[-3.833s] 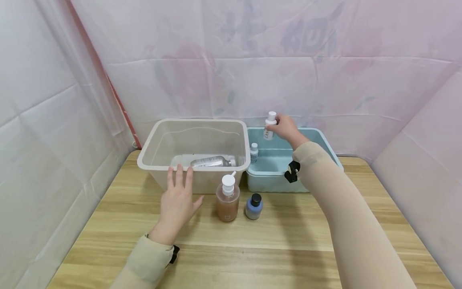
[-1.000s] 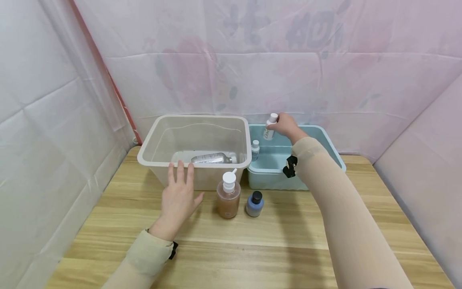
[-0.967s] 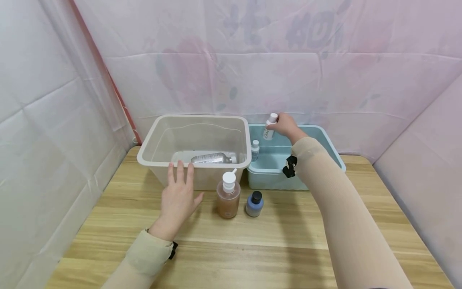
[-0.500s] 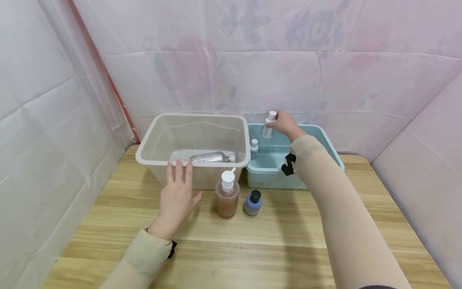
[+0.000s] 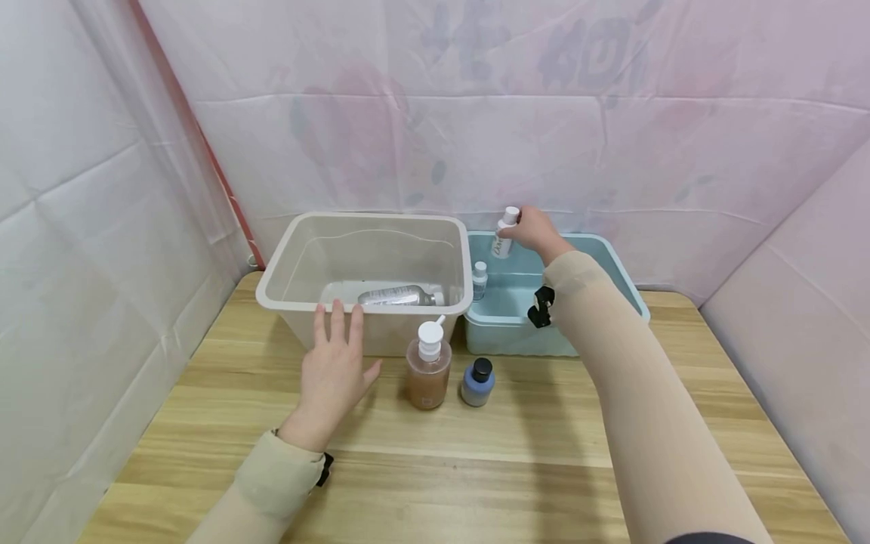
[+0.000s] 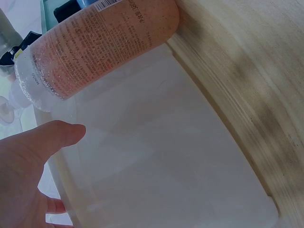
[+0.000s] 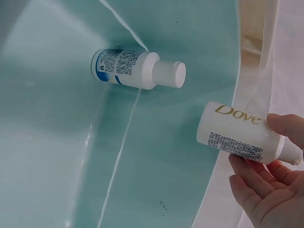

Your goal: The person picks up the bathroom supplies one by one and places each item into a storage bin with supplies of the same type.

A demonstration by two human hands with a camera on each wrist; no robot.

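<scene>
Head view: wooden table (image 5: pixel 516 453) is carrying a clear bin (image 5: pixel 367 261) and a blue bin (image 5: pixel 615 272). Left hand (image 5: pixel 333 374) is resting spread flat against the clear bin's front wall. Right hand (image 5: pixel 537 230) is pinching a white Dove bottle (image 5: pixel 504 230) over the blue bin's back edge.

Two plastic tubs on the wooden table (image 5: pixel 516 453): one translucent beige tub (image 5: pixel 299 291), one light blue tub (image 5: pixel 615 272). Five bottles in all: one silvery bottle lying in the beige tub (image 5: pixel 394 295), one small white bottle with a blue label (image 5: pixel 479 279) in the blue tub, one white Dove bottle (image 5: pixel 504 233), one pinkish pump bottle (image 5: pixel 428 366), one small blue bottle with a black cap (image 5: pixel 478 382). Two hands, left hand (image 5: pixel 334 375) and right hand (image 5: pixel 538 233).
</scene>
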